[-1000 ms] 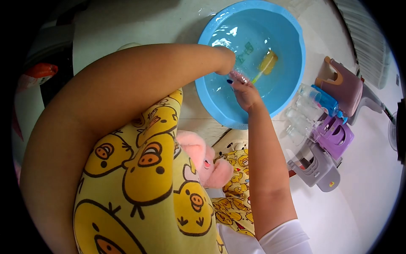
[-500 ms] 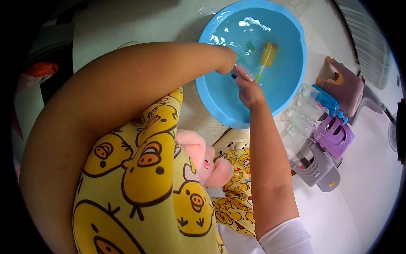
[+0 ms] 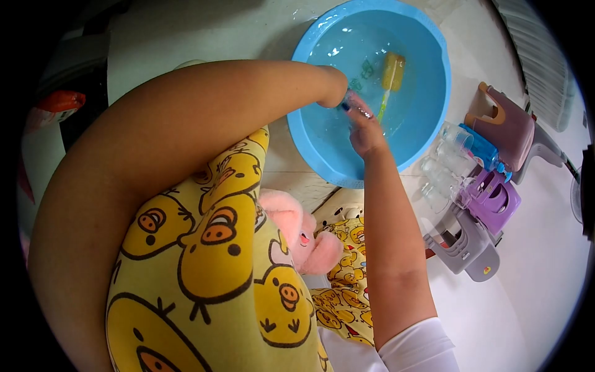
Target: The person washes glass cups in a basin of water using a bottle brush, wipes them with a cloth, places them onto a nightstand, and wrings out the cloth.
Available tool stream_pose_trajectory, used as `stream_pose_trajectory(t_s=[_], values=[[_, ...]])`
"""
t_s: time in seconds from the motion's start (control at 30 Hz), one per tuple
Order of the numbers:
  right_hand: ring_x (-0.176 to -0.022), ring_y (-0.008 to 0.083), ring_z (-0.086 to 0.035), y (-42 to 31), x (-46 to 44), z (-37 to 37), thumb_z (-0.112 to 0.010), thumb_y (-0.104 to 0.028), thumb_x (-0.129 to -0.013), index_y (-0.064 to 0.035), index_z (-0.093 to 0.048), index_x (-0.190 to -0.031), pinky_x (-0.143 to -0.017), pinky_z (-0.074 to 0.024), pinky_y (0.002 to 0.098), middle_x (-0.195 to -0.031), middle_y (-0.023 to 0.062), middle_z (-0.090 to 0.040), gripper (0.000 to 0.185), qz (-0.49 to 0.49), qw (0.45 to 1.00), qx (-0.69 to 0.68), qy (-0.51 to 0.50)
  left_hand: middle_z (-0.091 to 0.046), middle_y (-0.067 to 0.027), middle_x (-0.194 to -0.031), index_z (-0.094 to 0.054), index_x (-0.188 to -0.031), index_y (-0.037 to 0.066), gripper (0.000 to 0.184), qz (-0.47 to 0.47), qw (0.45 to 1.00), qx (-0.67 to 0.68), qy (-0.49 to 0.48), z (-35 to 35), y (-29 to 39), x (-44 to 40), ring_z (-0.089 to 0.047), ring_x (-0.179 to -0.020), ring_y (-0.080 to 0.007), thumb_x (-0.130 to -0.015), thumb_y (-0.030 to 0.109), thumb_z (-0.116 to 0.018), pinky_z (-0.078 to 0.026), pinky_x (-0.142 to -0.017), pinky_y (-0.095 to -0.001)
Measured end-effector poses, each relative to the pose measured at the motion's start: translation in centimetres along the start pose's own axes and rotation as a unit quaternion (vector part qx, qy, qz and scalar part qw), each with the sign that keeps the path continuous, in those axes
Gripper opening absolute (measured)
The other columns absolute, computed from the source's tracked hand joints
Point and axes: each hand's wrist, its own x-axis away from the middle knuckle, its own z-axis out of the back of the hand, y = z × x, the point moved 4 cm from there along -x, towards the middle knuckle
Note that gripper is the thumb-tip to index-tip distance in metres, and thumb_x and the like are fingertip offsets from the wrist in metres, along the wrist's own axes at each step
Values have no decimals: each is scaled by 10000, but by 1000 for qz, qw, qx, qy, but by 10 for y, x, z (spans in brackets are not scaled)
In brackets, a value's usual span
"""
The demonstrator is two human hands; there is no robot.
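Note:
A blue basin of water has both hands over its near left part. My left hand is bent down at the wrist, its fingers hidden from view. Close against it, my right hand has its fingers drawn together, with a dark thumbnail showing. Something shiny and pinkish lies at its fingertips, wet and too unclear to tell from the fingers. In the water to the right of the hands lies a yellow sponge brush with a green and white handle.
Clear glasses stand right of the basin, beside a blue bottle. Behind them are a purple stool, a grey stool and a mauve stool. A pink plush thing is below the basin; a red packet is far left.
The sponge brush has drifted up and turned more upright in the water. My right hand has shifted slightly, staying against my left hand. The glints on the water have changed.

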Motion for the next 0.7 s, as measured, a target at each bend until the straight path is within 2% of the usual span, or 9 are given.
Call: stream_pose_trajectory(t_s=[0.13,0.23,0.3,0.4,0.43,0.5,0.57,0.63,0.7], values=[[-1059,183,-485,12,5,-2,-611,-94,-765,-34,-557,-1084,-898,-364,287,-1058,71,-577,329,-38,995,28,-83,-579,-226,-963,-548,-1009,-17,295,-19,1000,-21,1,-1,0,-1,-563,-907,-343,-721,15,-488,-455,-741,-396],[-1053,181,-490,8,0,-2,-596,-81,-774,-46,-562,-1077,-895,-365,289,-1059,70,-577,307,-27,990,-31,-134,-580,-217,-967,-549,-1006,-8,292,-3,1000,12,29,2,0,2,-563,-906,-340,-722,14,-484,-454,-737,-398],[-1048,170,-493,7,-5,13,-596,-80,-774,-40,-557,-1082,-895,-365,300,-1059,63,-577,313,-107,985,-107,79,-582,-212,-966,-550,-1005,-4,291,-5,1000,-3,14,-1,0,-1,-565,-897,-342,-723,15,-484,-454,-731,-399],[-1011,143,-513,-3,-3,10,-594,-93,-783,-48,-565,-1034,-840,-392,274,-1042,51,-585,257,-85,987,-80,112,-583,-208,-965,-549,-1010,2,295,-1,1000,-2,2,-2,-1,-3,-568,-883,-345,-723,16,-483,-454,-723,-401],[-1011,143,-513,-4,1,7,-594,-93,-783,-48,-565,-1034,-840,-392,274,-1042,51,-585,257,-85,987,-79,112,-582,-208,-964,-548,-1016,4,301,5,1000,14,4,-2,-1,-3,-569,-877,-346,-722,16,-483,-454,-719,-401],[-964,116,-524,-8,10,-9,-598,-103,-786,-63,-563,-974,-780,-403,242,-1025,33,-587,195,-27,997,-40,-60,-582,-210,-961,-550,-1016,2,299,6,1000,23,8,2,1,3,-568,-878,-346,-726,19,-481,-454,-719,-402],[-917,114,-536,-1,13,-6,-600,-103,-786,-66,-562,-943,-746,-408,229,-998,37,-594,165,-58,996,-32,-63,-582,-212,-958,-551,-1016,1,296,9,999,31,9,3,1,4,-567,-879,-347,-729,22,-480,-454,-718,-403],[-869,112,-548,7,12,-2,-603,-104,-786,-69,-561,-911,-712,-413,216,-972,40,-600,136,-89,994,-25,-65,-586,-210,-947,-555,-1012,-2,289,-6,1000,-18,7,1,1,1,-567,-879,-343,-735,29,-479,-453,-717,-403],[-803,124,-567,12,7,13,-615,-103,-778,-60,-570,-900,-683,-429,223,-921,53,-611,138,-115,992,-46,16,-587,-207,-946,-560,-1002,2,279,-12,1000,-23,5,-3,0,-3,-568,-879,-342,-736,32,-480,-452,-719,-404]])
